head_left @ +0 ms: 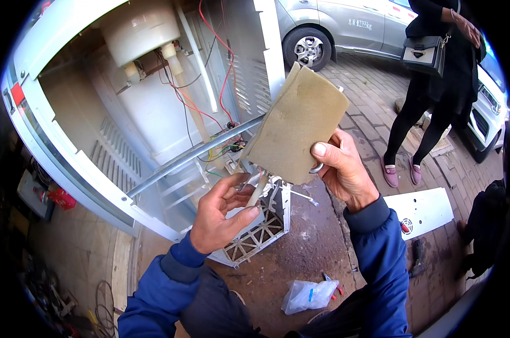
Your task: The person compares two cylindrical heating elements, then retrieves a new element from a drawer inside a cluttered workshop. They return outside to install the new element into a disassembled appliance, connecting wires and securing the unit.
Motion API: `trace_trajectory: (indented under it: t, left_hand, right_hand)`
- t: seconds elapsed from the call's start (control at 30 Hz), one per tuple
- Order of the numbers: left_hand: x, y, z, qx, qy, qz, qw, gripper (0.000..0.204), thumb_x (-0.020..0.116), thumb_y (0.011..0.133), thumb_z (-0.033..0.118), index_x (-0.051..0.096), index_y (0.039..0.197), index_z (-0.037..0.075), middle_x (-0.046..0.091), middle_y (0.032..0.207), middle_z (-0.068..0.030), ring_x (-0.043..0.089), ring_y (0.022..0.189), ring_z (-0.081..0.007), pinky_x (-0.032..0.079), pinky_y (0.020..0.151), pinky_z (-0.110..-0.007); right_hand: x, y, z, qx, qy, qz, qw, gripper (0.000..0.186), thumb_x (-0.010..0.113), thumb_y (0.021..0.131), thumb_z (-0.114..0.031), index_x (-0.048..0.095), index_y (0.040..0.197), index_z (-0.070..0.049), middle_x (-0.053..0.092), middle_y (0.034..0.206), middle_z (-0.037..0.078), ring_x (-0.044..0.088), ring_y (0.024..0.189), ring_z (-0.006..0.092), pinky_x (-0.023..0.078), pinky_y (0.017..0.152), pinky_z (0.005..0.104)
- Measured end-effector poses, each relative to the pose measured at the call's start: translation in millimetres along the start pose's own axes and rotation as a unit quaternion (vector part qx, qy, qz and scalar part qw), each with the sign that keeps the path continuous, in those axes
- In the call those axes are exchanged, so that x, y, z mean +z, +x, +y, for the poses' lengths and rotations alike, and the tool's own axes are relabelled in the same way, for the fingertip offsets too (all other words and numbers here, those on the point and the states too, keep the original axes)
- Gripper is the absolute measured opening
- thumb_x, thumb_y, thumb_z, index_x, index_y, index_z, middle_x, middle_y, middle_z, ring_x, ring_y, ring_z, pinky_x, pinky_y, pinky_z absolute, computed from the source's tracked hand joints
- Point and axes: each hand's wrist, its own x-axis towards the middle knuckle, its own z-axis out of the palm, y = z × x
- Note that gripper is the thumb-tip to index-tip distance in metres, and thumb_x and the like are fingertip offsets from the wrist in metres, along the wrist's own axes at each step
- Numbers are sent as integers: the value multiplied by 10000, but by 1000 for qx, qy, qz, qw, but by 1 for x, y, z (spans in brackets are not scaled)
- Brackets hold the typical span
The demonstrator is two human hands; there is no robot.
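Note:
A tan foam-faced block, flat and roughly rectangular, is held up tilted in front of the open cabinet. My right hand grips its lower right corner, thumb on the front face, with a small metal ring-like part beside the fingers. From the block's lower edge hangs a short whitish tube. My left hand curls loosely about this tube, thumb below and fingers behind; how firmly it presses is unclear. Behind the block, the white metal cabinet shows a white rounded tank, pipes and loose red and dark wires.
A metal bar crosses the cabinet front. Below stands a lattice frame. A clear plastic bag lies by my feet, and a white perforated panel lies at right. A person stands near parked vehicles.

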Motion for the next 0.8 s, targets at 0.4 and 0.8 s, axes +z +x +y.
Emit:
trace_trajectory:
  t: [0.4,0.8]
  left_hand:
    - [35,3,18,104,127,107,981,1108,912,711,115,227,1572,-19,486,1446,-193,539,1316,-289,495,1068,-457]
    - [8,1,11,-45,-242,-110,963,707,778,849,49,453,1472,-31,603,1394,-159,616,1270,-253,496,1085,-400]
  right_hand:
    - [43,-21,-9,-63,-210,37,975,747,843,866,-339,501,1385,75,668,1205,168,669,1095,228,545,936,352]
    - [13,-21,-23,-4,-205,-127,971,769,871,843,-265,501,1412,97,658,1216,161,636,1137,189,531,970,338]
